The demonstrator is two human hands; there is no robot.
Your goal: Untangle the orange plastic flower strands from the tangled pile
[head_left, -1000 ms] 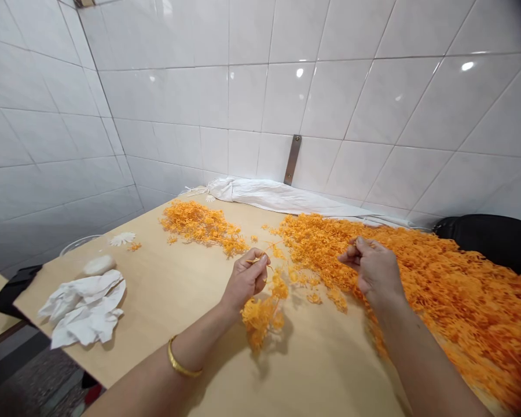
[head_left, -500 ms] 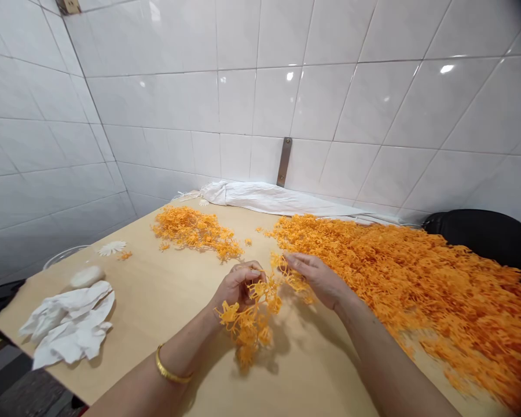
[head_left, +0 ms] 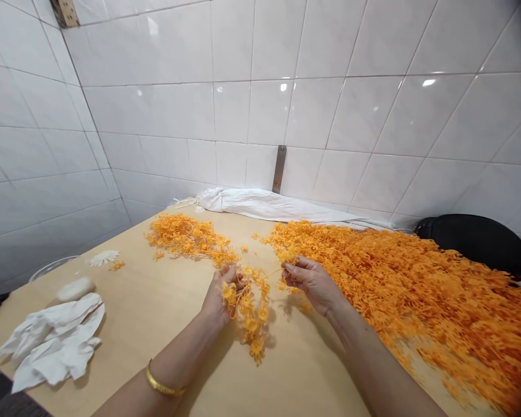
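Near the middle of the table, my left hand is closed on a bunch of orange plastic flowers, which hangs down from its fingers. To its right, my right hand pinches a smaller orange sprig at its fingertips. A thin orange strand stretches between the two hands. Behind my left hand lies a small heap of orange flowers. The large orange heap spreads over the right side of the table, next to my right forearm.
White crumpled cloths and a white rounded object lie at the left edge. A white flower piece is behind them. Rolled white fabric lines the tiled wall; a black case sits back right.
My hands have moved apart, the left one leftward, with the orange strand now drawn out between them. The whole view has shifted slightly.
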